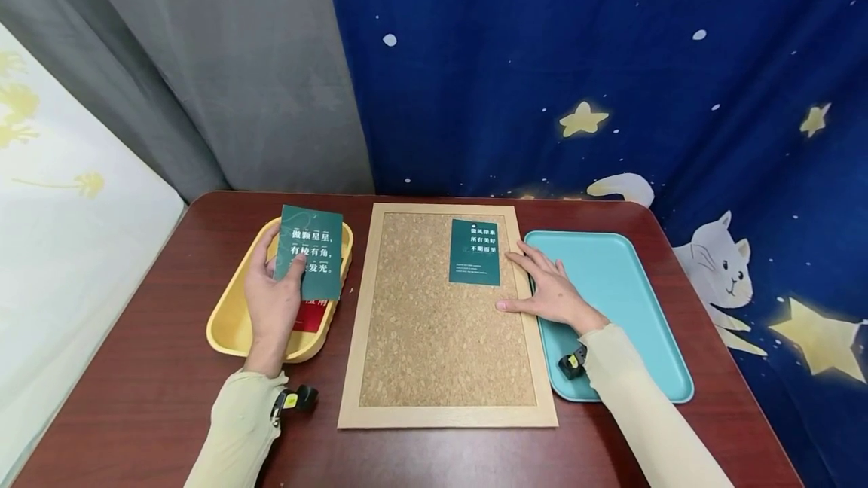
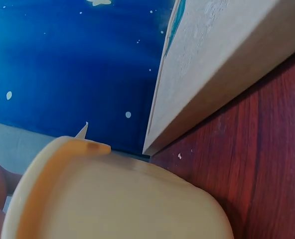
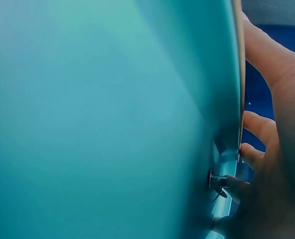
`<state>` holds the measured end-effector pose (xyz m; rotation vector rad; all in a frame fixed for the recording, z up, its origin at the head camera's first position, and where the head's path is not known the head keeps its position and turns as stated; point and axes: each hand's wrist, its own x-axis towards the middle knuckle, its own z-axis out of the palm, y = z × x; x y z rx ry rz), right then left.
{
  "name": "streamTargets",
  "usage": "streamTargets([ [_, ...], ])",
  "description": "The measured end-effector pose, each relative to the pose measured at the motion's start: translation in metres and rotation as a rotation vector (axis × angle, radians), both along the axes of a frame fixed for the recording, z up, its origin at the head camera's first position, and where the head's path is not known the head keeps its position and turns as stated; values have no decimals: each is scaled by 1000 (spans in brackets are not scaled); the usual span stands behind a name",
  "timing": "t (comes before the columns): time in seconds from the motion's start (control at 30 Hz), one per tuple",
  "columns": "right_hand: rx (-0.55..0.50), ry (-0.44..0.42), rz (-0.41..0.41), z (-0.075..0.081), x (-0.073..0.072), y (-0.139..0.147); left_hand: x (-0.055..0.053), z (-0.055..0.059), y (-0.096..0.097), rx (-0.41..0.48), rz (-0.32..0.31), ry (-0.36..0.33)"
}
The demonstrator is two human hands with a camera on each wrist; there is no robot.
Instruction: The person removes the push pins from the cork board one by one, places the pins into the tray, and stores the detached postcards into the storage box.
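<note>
My left hand (image 1: 271, 296) pinches a green card (image 1: 324, 236) printed with white characters, its thumb across the front. The card is above the yellow basket (image 1: 233, 322), where a red card (image 1: 310, 316) lies. In the left wrist view, the basket's wall (image 2: 137, 199) hides most of that hand. My right hand (image 1: 552, 292) rests with spread fingers over the right frame of the corkboard (image 1: 441, 352). Close to its fingertips, another green card (image 1: 475, 266) is on the cork, with a small pin at its top. The right wrist view shows those fingers (image 3: 259, 127) along the board's edge.
A light blue tray (image 1: 610, 277) stands against the board's right side. Inside its edge, by the right fingers, is a small clear and metallic pin (image 3: 217, 183). The dark red table (image 1: 136, 367) reaches back to grey and blue curtains (image 1: 475, 59).
</note>
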<state>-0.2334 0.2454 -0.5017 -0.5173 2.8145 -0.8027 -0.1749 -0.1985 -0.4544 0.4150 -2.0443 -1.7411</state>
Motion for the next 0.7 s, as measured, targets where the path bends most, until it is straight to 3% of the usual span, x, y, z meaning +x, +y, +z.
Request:
streamTargets([
  [0.5, 3, 20, 6, 1, 0, -1, 1, -5, -12, -1, 30, -92],
  [0.7, -3, 13, 4, -1, 0, 0, 5, -5, -16, 52, 48, -96],
])
